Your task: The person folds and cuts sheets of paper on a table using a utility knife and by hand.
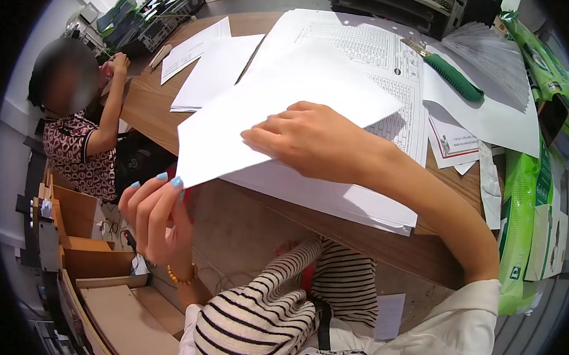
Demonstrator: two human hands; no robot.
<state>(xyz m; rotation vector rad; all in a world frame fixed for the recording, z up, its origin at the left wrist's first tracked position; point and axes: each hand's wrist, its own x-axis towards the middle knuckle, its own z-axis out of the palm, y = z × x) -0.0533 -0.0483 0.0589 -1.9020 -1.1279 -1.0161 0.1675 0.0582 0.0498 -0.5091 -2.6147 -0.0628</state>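
The step in hand looks like steadying and lifting a loose sheet: the left fingers have hold of its near corner, while the right fingers lie across its upper face. The left grip is narrow, thumb and index meeting at the paper with the other fingers curled alongside. The right fingers lie close together and seem to press down; whether they also pinch the paper I cannot tell, since the hand hides its own underside.

As I judge it, the next move calls for a light, steady pinch at the corner and even pressure from the right fingers, so that the sheet neither creases nor drags what is beneath.

The sheet spreads from the left fingertips, passes under the right fingers and reaches beyond them. The left fingers are out past the edge of the desk. Printed pages lie below the sheet, ahead and to the right of the right fingers. Farther right lies a knife, well apart from both hands; more papers rest ahead of the left fingers.
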